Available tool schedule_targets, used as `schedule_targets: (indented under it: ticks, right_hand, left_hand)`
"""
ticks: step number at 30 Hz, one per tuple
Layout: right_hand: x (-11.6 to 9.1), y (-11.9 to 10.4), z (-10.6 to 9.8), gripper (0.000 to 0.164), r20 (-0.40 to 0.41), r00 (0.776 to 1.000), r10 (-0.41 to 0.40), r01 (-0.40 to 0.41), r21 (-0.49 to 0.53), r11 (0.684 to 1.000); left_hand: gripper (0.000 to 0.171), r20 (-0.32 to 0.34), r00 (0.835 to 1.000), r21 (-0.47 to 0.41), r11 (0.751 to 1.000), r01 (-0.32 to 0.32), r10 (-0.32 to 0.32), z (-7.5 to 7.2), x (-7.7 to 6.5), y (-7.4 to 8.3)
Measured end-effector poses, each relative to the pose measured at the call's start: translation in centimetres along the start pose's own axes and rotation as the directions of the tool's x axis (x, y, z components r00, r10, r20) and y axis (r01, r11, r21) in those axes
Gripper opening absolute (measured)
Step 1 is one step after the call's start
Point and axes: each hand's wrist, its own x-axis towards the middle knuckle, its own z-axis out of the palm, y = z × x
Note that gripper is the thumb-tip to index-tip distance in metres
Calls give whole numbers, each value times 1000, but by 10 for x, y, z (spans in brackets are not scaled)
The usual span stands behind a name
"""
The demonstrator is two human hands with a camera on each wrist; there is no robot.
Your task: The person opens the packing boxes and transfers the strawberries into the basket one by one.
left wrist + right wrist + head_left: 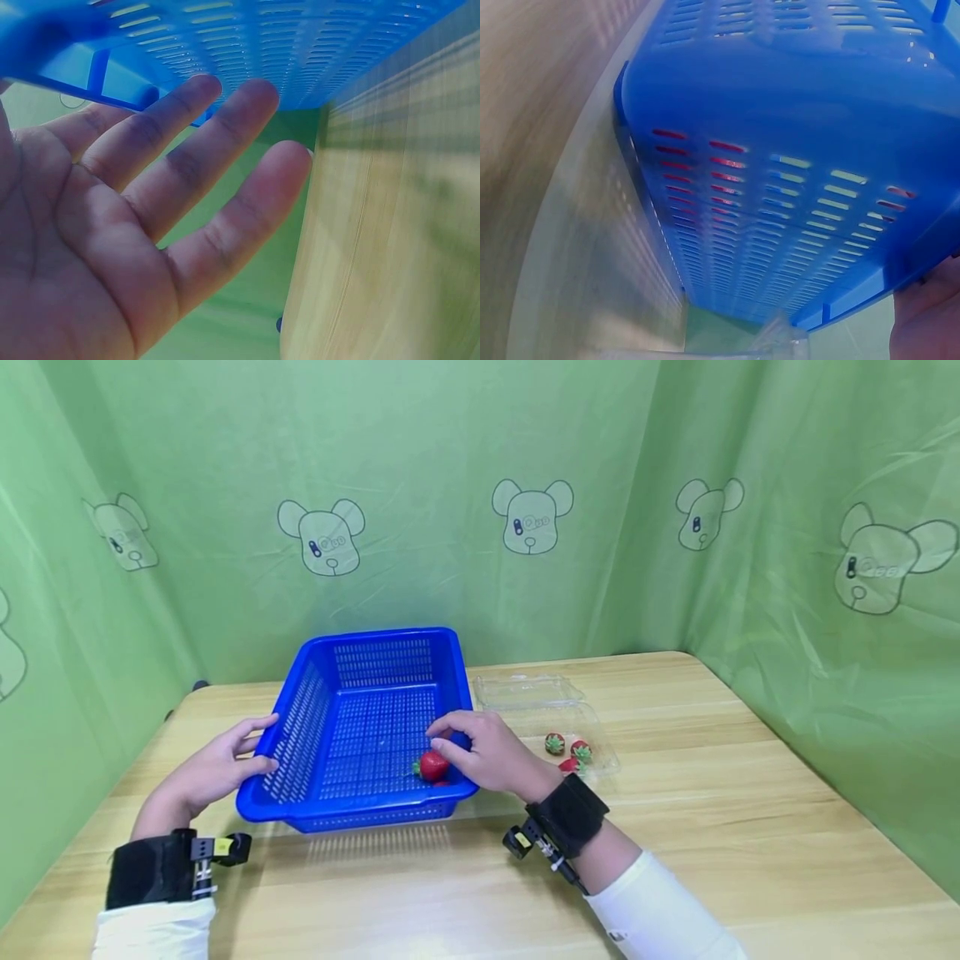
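A blue slotted plastic basket (375,802) stands on the wooden table. My left hand (221,768) is at its left rim, and its fairly straight fingers (255,112) touch or nearly touch the slotted side in the left wrist view. My right hand (487,747) reaches over the right rim, thumb and forefinger bent with a gap between their tips. Just below them a red strawberry (433,767) lies in the near right corner, green leaves facing left. Part of another strawberry (441,783) shows beneath it. In the right wrist view the basket wall hides most of that hand.
Right of the basket lies an open clear plastic box (600,735), its lid (525,692) folded back. It holds several strawberries (555,743). Green curtains (420,585) hang around the table (705,827).
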Motion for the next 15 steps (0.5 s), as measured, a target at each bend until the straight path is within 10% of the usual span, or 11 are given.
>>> schedule_targets:
  ticks: [10,15]
  right_hand:
    - [-1,3,0,12,-116,991,-70,63,-62,996]
    - [-2,13,-3,9,-301,931,-207,160,-174,972]
  left_hand:
    - [68,3,1000,16,1000,2,-2,0,-2,2]
    - [67,5,1000,9,1000,-4,4,0,-2,1]
